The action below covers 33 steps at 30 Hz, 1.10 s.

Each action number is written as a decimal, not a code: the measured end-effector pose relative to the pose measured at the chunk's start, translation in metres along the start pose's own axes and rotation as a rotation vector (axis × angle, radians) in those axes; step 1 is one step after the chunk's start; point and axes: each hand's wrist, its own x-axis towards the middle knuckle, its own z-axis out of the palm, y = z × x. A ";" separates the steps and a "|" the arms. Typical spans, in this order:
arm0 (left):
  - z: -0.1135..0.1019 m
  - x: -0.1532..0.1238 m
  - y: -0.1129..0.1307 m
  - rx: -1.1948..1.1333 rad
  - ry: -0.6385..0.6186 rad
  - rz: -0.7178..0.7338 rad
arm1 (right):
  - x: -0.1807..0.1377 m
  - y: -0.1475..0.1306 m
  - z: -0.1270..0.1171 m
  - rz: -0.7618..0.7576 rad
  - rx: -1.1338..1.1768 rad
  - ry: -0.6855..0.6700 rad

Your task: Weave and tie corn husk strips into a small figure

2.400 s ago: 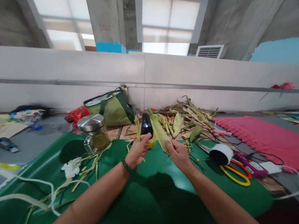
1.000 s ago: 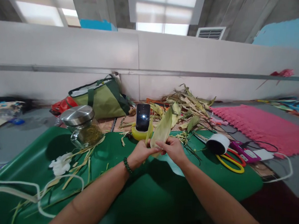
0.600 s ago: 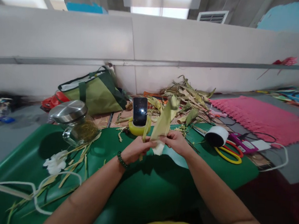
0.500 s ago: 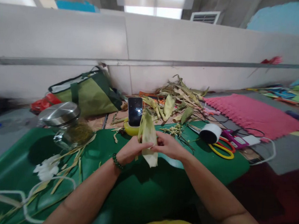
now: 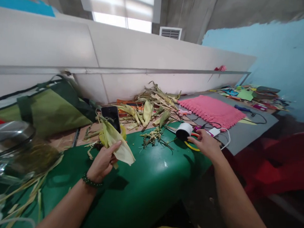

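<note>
Left hand [image 5: 103, 162] pinches a broad, pale yellow-green dried husk leaf [image 5: 122, 150] between thumb and fingers, held up off the table in front of the dark upright phone [image 5: 112, 115]. Right hand [image 5: 208, 144] is out at the red-and-yellow looped scissors [image 5: 192, 148], thumb and forefinger apart at the handles; can't tell if they touch. Scissors lie beside a white cylinder with a dark end [image 5: 186, 127].

Progress: the held leaf is clear of the heap and reads as one wide piece, so I'd call it uncut. Chopped pale and dark scraps [image 5: 153, 136] suggest some cutting is done. Plenty left in the tangled heap of dry husks [image 5: 158, 93] at the back.

Surface: glossy dark-green cover [image 5: 147, 176], glass jar with steel lid [image 5: 12, 137] at left, olive-green bag [image 5: 53, 107] behind, fringed pink cloth [image 5: 213, 111] to the right on grey tabletop [image 5: 252, 131].

Room: white panel partition [image 5: 145, 54], bright window [image 5: 123, 7], light-blue wall [image 5: 276, 49] at right.
</note>
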 end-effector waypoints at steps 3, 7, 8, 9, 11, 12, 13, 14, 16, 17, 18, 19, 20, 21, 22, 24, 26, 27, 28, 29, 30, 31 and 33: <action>0.000 0.001 -0.004 0.030 -0.027 0.008 | 0.025 0.003 0.003 -0.010 0.079 0.010; -0.003 0.002 -0.003 0.048 0.008 0.018 | 0.073 0.002 -0.001 0.017 0.288 -0.210; -0.004 0.002 -0.001 0.045 0.020 0.021 | 0.082 0.002 -0.002 0.008 0.309 -0.267; -0.004 0.002 0.001 0.036 0.032 0.024 | 0.090 0.001 -0.002 -0.006 0.321 -0.314; -0.006 0.002 0.005 0.009 0.053 0.030 | 0.096 -0.002 0.000 -0.037 0.350 -0.394; -0.006 0.002 0.006 -0.007 0.067 0.030 | 0.097 -0.003 0.001 -0.049 0.359 -0.418; -0.006 0.003 0.007 -0.020 0.081 0.029 | 0.096 -0.005 0.002 -0.063 0.368 -0.433; -0.007 0.003 0.008 -0.029 0.091 0.026 | 0.094 -0.007 0.002 -0.078 0.382 -0.444; -0.007 0.004 0.009 -0.032 0.107 0.012 | 0.091 -0.010 -0.001 -0.110 0.438 -0.444; -0.007 0.004 0.009 -0.030 0.116 0.005 | 0.089 -0.012 -0.004 -0.125 0.477 -0.437; -0.007 0.004 0.009 -0.028 0.123 0.000 | 0.087 -0.014 -0.009 -0.138 0.515 -0.425; -0.007 0.004 0.009 -0.027 0.129 -0.004 | 0.084 -0.016 -0.015 -0.150 0.544 -0.413; -0.007 0.004 0.009 -0.029 0.131 -0.006 | 0.081 -0.020 -0.021 -0.169 0.559 -0.406; -0.007 0.003 0.009 -0.032 0.130 -0.004 | 0.077 -0.025 -0.027 -0.208 0.557 -0.408; -0.007 0.003 0.009 -0.035 0.123 -0.002 | 0.072 -0.032 -0.032 -0.266 0.528 -0.419; -0.007 0.002 0.010 -0.038 0.106 0.000 | 0.061 -0.048 -0.036 -0.409 0.370 -0.433; -0.006 0.000 0.010 -0.043 0.097 0.002 | 0.052 -0.064 -0.031 -0.504 0.105 -0.392; -0.006 -0.001 0.011 -0.048 0.094 0.005 | 0.050 -0.071 -0.026 -0.526 -0.015 -0.354; -0.005 -0.002 0.011 -0.052 0.091 0.006 | 0.049 -0.077 -0.019 -0.547 -0.096 -0.315; -0.004 -0.003 0.012 -0.054 0.095 0.006 | 0.051 -0.080 -0.012 -0.571 -0.137 -0.279; -0.003 -0.004 0.013 -0.054 0.103 0.003 | 0.054 -0.081 -0.005 -0.595 -0.146 -0.250; -0.002 -0.005 0.013 -0.052 0.112 -0.001 | 0.058 -0.080 0.001 -0.616 -0.137 -0.229; 0.000 -0.007 0.015 -0.049 0.132 -0.008 | 0.066 -0.074 0.010 -0.632 -0.107 -0.205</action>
